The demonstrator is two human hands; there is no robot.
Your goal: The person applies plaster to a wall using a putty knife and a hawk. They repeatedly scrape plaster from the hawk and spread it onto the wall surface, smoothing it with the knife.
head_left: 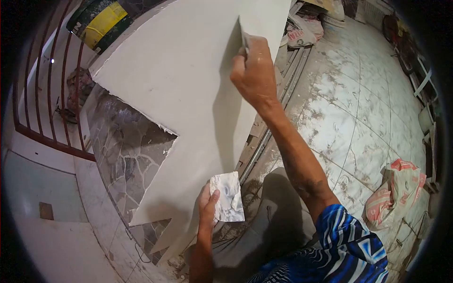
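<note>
Presently board [188, 56] lies ahead of wearer. Coverage judged approx. complete: face pale, mostly smooth, few specks nr. ctr.; edges ragged, L side notched, unfinished. Unused paste sits on plate [227, 195]. R grip [257, 73] pinches scraper [243, 35] over upper R of board; contact can't be confirmed. L grip [206, 203] pinches plate, thumb on top. Bucket [101, 28] far L; sack [396, 195] on floor [373, 155], R.
</note>
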